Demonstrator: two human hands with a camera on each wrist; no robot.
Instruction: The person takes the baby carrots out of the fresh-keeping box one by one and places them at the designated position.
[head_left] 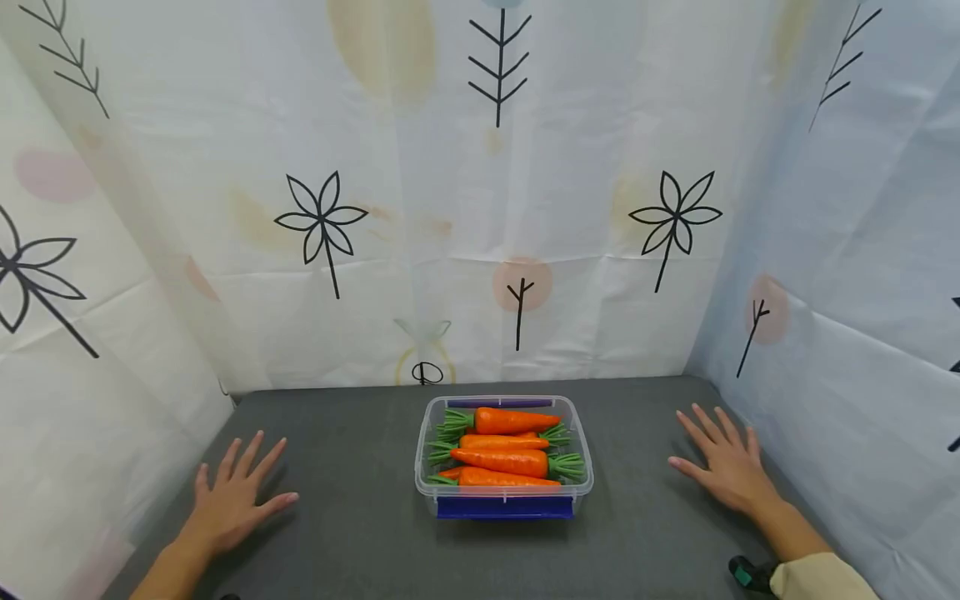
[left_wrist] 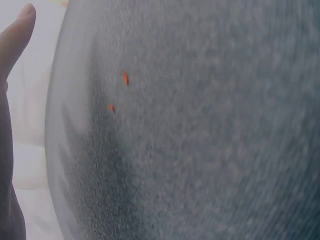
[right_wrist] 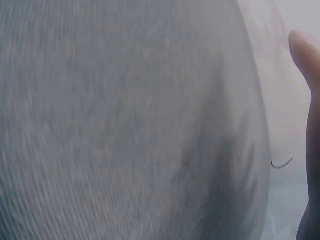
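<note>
A clear plastic container [head_left: 429,492] with blue clips stands at the middle of the grey table, filled with several orange carrots [head_left: 502,461] with green tops. To its left, my left hand [head_left: 232,497] is held over the table with fingers spread and nothing in it. My right hand [head_left: 723,467] is spread the same way on the far right, also holding nothing. Both hands are well apart from the container. In the left wrist view the thumb [left_wrist: 17,37] shows at the left edge; in the right wrist view the thumb [right_wrist: 305,57] is at the right edge.
White patterned cloth [head_left: 450,167] hangs behind the grey table [head_left: 352,467] and along both sides. Two small orange specks [left_wrist: 125,78] lie on the table surface in the left wrist view. A dark strap with a green patch [head_left: 742,572] sits by the right sleeve [head_left: 821,577].
</note>
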